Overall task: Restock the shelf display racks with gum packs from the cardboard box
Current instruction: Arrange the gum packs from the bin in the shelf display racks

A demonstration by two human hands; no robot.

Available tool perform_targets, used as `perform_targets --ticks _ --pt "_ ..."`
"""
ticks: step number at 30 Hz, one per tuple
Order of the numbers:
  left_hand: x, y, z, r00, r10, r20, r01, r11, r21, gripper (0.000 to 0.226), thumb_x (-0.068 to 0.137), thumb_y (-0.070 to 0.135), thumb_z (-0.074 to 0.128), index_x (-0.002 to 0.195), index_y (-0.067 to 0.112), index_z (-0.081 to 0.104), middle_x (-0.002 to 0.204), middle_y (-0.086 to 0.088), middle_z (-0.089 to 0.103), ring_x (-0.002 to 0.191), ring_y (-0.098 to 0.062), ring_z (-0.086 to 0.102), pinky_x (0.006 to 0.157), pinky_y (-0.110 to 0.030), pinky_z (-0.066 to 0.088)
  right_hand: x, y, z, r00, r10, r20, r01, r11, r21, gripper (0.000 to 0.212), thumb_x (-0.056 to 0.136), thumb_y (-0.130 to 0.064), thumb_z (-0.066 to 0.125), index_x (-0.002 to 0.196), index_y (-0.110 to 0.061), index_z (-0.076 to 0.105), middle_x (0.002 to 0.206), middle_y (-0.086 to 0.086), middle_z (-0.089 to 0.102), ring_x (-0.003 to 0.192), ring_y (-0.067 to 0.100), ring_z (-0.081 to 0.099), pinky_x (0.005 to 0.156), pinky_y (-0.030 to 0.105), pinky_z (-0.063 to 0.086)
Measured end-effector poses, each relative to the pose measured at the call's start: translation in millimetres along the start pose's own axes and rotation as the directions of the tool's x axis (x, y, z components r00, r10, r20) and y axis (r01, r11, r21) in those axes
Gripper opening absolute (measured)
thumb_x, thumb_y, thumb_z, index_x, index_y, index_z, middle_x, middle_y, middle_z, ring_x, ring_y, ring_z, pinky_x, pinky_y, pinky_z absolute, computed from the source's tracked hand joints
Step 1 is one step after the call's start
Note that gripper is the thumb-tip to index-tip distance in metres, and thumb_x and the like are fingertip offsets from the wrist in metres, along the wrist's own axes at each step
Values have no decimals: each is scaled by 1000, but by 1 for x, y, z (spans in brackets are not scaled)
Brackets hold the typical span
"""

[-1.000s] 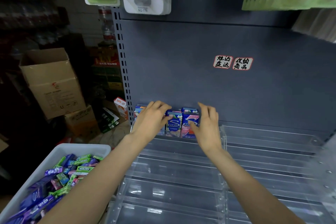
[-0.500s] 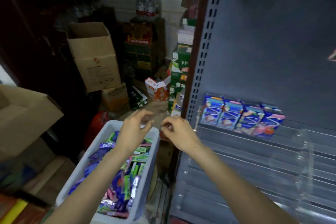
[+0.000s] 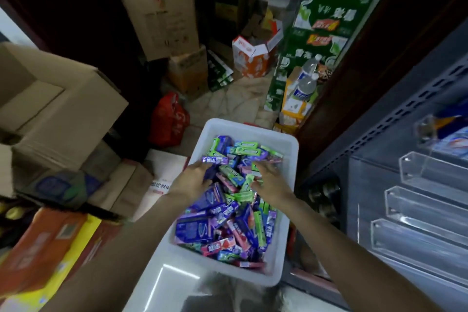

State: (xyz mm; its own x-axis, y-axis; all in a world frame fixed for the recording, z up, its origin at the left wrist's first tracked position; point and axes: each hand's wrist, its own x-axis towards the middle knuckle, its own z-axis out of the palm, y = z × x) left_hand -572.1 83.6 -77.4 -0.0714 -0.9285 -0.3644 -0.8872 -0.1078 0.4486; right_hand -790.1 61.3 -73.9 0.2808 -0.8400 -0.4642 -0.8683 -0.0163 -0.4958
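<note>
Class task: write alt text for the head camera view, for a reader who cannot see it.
Both hands, left hand and right hand, reach into a white bin heaped with gum packs. Clear display racks stand to the right, cardboard boxes to the left.

Two hands [image 3: 192, 180], one white bin [image 3: 291, 144], too many gum packs [image 3: 238, 210] to count.
</note>
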Motion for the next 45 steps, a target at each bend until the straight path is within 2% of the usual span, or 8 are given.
perform_targets --ticks 13,15,20,25,31,38,41,45 --pt "24 -31 -2 949 273 159 -315 862 397 57 89 3 48 143 17 36 146 -4 39 133 -20 37 104 -28 29 11 1 16 1000 16 -11 -17 998 -55 61 96 -22 51 149 -21 21 158 0 5 144 22 12 113 33 22" --pt "22 -37 -6 942 293 165 -332 887 321 52 90 8 51 141 17 41 142 -5 46 129 -22 42 102 -28 31 13 0 14 999 17 -37 -19 998 -55 57 96 -21 50 148 -19 26 156 2 12 143 23 15 112 33 23" --pt "20 -35 -16 940 304 -151 -313 949 -34 34 94 13 52 127 13 57 121 -8 62 108 -26 59 88 -30 42 23 -1 7 992 4 -127 -8 1000 -25 44 96 -22 49 139 -14 42 144 7 36 134 25 31 109 35 31" --pt "27 -12 -20 933 169 -319 -266 919 -292 35 95 13 52 130 9 53 114 -9 59 94 -26 59 79 -23 40 52 7 -5 971 137 -195 -116 986 118 42 98 -19 43 139 -7 42 137 14 43 125 31 44 107 39 34" --pt "32 3 -17 951 77 -301 -226 836 -500 31 97 14 49 127 10 55 112 1 57 88 -8 57 69 -3 41 89 11 -7 944 305 -125 -293 950 107 41 99 -18 43 137 -5 41 125 19 55 111 36 53 93 44 44" --pt "29 7 -12 962 7 -274 -178 775 -606 28 98 11 47 124 6 56 107 -3 59 71 11 59 60 -4 43 102 14 -22 921 385 -56 -372 914 162 41 83 -30 70 104 3 58 106 18 60 102 31 58 73 32 42" --pt "28 8 -7 968 -30 -250 -142 754 -641 29 98 17 47 125 11 57 111 -4 65 90 -3 63 71 -9 48 93 9 -32 952 307 -6 -300 933 196 40 76 -18 77 105 6 61 104 19 63 95 29 60 62 25 40" --pt "21 21 -14 973 -29 -227 -133 735 -664 29 99 18 46 125 13 56 112 -5 65 98 -15 64 83 -30 53 71 -2 -43 959 234 -160 -202 960 192 33 79 -11 72 102 -1 50 93 14 55 93 25 58 64 29 42"
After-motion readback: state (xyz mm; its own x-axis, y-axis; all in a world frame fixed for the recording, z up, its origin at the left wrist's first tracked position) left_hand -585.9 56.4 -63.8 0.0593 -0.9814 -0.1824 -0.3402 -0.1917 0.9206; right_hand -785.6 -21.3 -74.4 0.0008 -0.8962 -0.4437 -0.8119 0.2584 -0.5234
